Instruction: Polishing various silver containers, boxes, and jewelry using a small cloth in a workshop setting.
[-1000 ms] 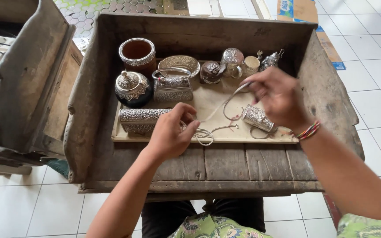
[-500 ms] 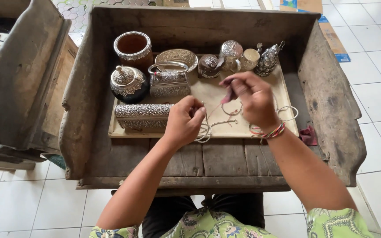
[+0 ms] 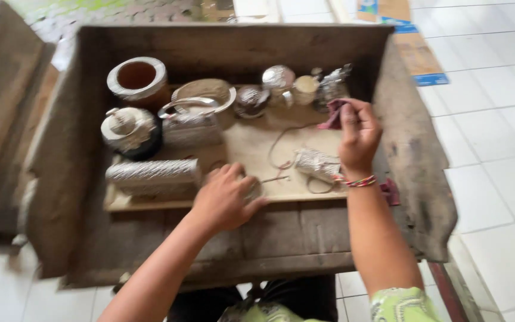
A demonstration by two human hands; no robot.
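The right hand (image 3: 359, 134) pinches a small dark-red cloth (image 3: 332, 114); the left hand (image 3: 226, 197) lies curled over thin, blurred wire (image 3: 278, 146).

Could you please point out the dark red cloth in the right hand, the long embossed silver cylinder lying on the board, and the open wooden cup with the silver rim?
dark red cloth (image 3: 333, 114): head view, on its bunched middle.
long embossed silver cylinder (image 3: 152, 174): head view, mid-length on its side.
open wooden cup (image 3: 137, 76): head view, on its hollow inside.
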